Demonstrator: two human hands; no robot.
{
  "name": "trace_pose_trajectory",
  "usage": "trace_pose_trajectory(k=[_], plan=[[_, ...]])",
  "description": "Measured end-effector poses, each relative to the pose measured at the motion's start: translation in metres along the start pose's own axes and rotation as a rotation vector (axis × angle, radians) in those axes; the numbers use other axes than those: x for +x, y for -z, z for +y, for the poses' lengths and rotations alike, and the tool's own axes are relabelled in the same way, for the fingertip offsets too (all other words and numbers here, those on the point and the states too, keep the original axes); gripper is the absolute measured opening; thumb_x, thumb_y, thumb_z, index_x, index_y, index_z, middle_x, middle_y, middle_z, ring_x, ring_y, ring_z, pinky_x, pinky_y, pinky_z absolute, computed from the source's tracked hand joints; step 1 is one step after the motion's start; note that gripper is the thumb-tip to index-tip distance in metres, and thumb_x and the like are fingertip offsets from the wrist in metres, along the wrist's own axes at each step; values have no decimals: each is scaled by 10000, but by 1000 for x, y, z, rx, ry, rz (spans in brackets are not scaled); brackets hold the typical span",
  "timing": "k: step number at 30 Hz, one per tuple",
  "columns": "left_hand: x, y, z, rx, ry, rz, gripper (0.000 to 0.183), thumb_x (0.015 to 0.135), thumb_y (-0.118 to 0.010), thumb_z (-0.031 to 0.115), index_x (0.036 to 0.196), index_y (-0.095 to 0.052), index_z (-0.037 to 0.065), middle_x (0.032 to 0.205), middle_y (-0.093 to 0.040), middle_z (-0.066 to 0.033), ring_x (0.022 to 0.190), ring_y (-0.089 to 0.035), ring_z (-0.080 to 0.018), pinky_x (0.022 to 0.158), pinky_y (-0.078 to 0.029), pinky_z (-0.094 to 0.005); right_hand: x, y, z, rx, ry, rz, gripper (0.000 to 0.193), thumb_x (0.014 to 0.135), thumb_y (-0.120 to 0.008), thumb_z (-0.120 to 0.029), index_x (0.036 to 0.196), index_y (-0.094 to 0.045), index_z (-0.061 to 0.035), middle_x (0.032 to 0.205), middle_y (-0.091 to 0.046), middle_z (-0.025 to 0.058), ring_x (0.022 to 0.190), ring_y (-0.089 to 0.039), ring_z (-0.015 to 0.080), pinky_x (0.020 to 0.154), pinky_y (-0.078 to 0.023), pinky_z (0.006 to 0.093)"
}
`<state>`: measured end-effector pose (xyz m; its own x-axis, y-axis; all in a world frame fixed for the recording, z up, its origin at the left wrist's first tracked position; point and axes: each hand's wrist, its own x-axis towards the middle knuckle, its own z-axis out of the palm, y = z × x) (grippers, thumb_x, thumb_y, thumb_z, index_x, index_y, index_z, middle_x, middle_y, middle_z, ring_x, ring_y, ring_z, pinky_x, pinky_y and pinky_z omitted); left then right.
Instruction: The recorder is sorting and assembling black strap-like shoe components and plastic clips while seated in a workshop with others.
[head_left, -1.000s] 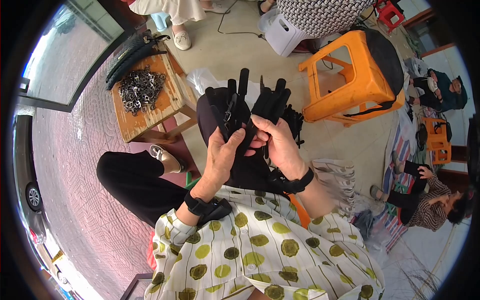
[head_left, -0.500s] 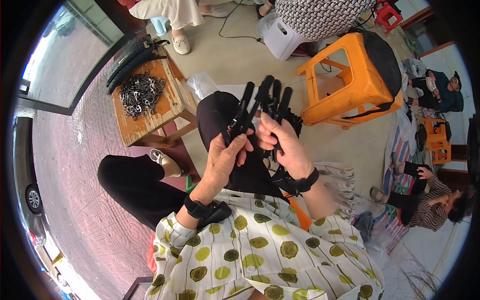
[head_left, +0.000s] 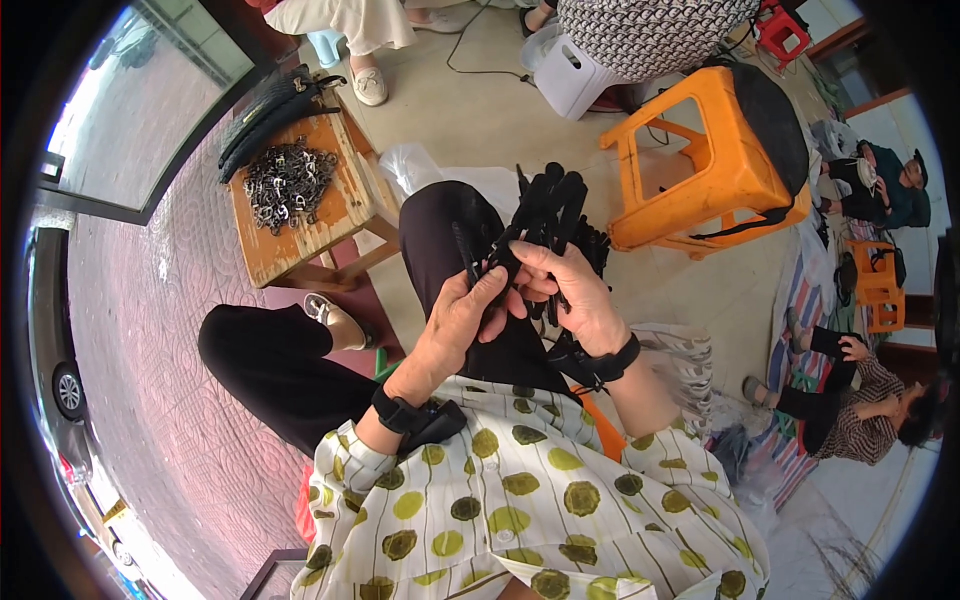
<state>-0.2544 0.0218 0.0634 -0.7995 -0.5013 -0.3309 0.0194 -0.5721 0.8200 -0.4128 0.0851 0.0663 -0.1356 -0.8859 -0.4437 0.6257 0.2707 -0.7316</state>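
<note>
Over my dark-trousered right knee I hold a bundle of narrow black straps with rounded looped ends that point away from me. My right hand is closed around the bundle, with its thumb lying along the top. My left hand pinches at the near part of the straps, its fingertips close against the right hand's. One strap end sticks out beyond the left hand. What lies between the fingertips is hidden. More black straps hang beside the right hand.
A worn wooden stool at the left bears a heap of small metal clasps and thicker black padded straps. An orange plastic stool lies tipped at the right. Clear plastic lies on the floor. Other people sit nearby.
The black straps, spread in two groups before, are now gathered closer together in my right hand. My left hand has moved slightly right, nearer the right hand.
</note>
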Motion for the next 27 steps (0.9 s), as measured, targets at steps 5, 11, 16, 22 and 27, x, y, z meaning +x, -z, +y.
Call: trace_pose_trajectory(k=[5, 11, 16, 22, 27], plan=[[0, -2, 1, -80, 24, 45, 359, 956, -419, 257, 1109, -556, -37, 814, -622, -91, 533, -483, -112, 477, -376, -220, 5, 13, 4, 68, 76, -33, 138, 851, -649, -185, 800, -580, -78, 585, -447, -50, 470, -352, 28, 458, -258, 203], [0, 4, 4, -215, 18, 57, 357, 954, -406, 211, 1182, -505, -46, 862, -620, -89, 556, -471, -116, 509, -380, -239, -10, -2, -17, 97, 196, 209, 118, 890, -607, -171, 896, -577, -57, 710, -527, 10, 576, -474, 97, 510, -387, 249], [-2, 5, 3, -263, 26, -2, 322, 960, -417, 205, 1180, -492, -19, 807, -595, -71, 505, -394, -91, 477, -324, -223, -6, 22, -9, 166, 189, -35, 157, 898, -596, -191, 948, -563, -46, 730, -531, 15, 555, -444, 83, 490, -354, 241], [-1, 7, 2, -271, 227, -174, 240, 961, -442, 232, 1020, -526, 15, 743, -565, -68, 413, -299, -66, 380, -223, -214, -10, -9, -10, -136, 10, -17, 270, 827, -693, -318, 856, -578, -76, 661, -531, -29, 541, -463, 41, 479, -316, 188], [0, 12, 0, -170, 274, -252, 246, 960, -441, 215, 887, -537, 1, 719, -552, -73, 419, -324, -63, 376, -228, -217, -4, -2, -5, -221, -5, -16, 267, 796, -731, -301, 731, -612, -71, 618, -545, -13, 526, -495, 64, 489, -345, 201]])
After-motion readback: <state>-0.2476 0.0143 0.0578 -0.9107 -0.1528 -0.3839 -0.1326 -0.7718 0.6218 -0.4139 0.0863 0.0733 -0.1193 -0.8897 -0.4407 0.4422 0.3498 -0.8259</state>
